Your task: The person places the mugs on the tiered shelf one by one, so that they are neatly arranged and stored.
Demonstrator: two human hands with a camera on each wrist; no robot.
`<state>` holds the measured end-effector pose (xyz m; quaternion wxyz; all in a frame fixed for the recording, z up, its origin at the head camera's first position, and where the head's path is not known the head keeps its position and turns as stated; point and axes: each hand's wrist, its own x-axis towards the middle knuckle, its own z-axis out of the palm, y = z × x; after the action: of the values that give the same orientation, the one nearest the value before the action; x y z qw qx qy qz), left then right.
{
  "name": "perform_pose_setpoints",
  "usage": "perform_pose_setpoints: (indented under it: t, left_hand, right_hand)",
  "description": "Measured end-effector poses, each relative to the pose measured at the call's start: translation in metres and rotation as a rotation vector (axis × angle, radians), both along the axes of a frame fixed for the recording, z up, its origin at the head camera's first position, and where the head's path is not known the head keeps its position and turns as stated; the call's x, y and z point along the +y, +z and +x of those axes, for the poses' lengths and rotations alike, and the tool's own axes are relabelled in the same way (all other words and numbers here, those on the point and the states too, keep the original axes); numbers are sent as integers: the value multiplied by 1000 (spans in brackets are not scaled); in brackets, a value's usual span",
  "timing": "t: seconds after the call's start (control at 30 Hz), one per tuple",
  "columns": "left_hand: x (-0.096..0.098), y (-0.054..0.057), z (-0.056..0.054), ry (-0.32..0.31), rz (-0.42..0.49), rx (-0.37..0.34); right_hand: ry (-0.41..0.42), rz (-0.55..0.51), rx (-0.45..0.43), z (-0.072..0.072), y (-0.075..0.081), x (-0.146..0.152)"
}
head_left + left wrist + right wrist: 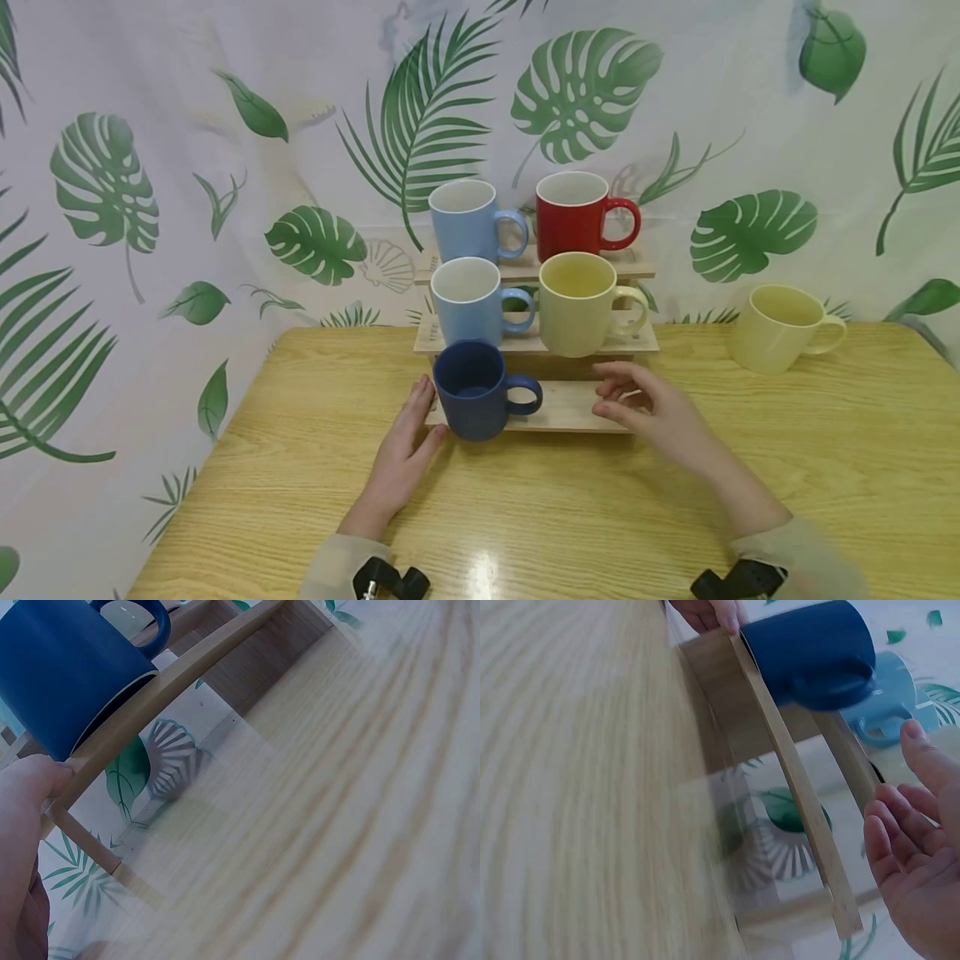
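In the head view a wooden three-tier rack (566, 408) stands on the table. My left hand (405, 454) rests against the left end of its bottom tier, fingers along the side and thumb (52, 776) at the front edge. Beside it, a dark blue mug (472, 396) sits upright on that tier, handle to the right. My right hand (648, 408) hovers by the tier's right end, its fingers (907, 817) loosely bent with nothing in them. On the middle tier are a light blue mug (467, 308) and a yellow mug (576, 312).
On the top tier stand another light blue mug (463, 225) and a red mug (572, 221). A second yellow mug (772, 333) is on the wooden table (562, 517), right of the rack. Behind everything hangs a leaf-patterned cloth (300, 167).
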<state>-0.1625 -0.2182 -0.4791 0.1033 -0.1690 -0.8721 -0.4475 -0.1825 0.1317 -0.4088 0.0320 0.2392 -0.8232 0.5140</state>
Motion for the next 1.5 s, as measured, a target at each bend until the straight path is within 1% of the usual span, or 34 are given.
perform_pose_setpoints:
  t: [0.17, 0.47, 0.6, 0.8, 0.87, 0.93, 1.07, 1.17, 1.27, 1.37, 1.5]
  left_hand:
    - [0, 0, 0, 0, -1, 1]
    - [1, 2, 0, -3, 6, 4]
    - [1, 2, -1, -5, 1, 5]
    - [1, 2, -1, -4, 4, 6]
    - [1, 2, -1, -3, 5, 1]
    - [1, 3, -1, -1, 6, -2]
    - [0, 3, -1, 0, 9, -10]
    - [0, 3, -1, -1, 8, -11]
    - [0, 2, -1, -1, 7, -9]
    - [0, 1, -1, -1, 6, -8]
    - [0, 0, -1, -3, 6, -6]
  right_hand:
    - [-80, 69, 114, -2, 3, 22]
    - [-235, 197, 228, -12, 7, 61]
    - [-301, 226, 295, -19, 7, 78]
    - [-429, 358, 452, -30, 5, 100]
    - [-461, 397, 488, -34, 3, 107]
    - [-484, 413, 519, -39, 1, 115]
    - [-519, 423, 515, -47, -2, 129]
    - [-541, 436, 469, -51, -4, 139]
    - [-561, 459, 446, -55, -4, 150]
    - [-587, 486, 445, -57, -4, 160]
    - [-618, 486, 448, -58, -6, 173]
